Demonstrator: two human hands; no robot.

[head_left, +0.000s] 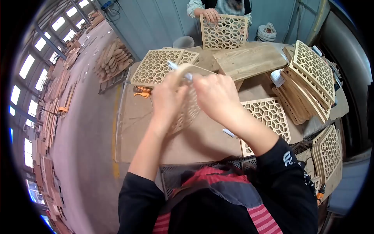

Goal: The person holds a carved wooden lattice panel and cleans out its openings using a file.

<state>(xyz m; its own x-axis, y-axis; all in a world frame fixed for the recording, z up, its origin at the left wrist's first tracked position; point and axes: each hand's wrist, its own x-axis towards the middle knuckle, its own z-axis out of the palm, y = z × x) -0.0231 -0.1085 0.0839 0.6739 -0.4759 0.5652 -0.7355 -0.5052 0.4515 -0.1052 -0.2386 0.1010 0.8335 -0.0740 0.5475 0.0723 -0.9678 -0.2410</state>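
Both my hands are raised over the table, close together and blurred by motion. My left hand (167,95) is wrapped round the edge of a tilted wooden lattice panel (187,111). My right hand (218,91) is closed near the panel's top edge, beside a small white-blue object (188,76); what its fingers hold is hidden. Another lattice panel (269,117) lies flat under my right forearm. A small white piece (228,133) rests on the tabletop left of that panel.
Across the table (136,132), a co-worker's hand (210,15) holds an upright lattice panel (224,33). Lattice panels (156,66) lie at the back left, near an orange tool (143,92). A wooden board (251,60) and stacked panels (313,72) occupy the right.
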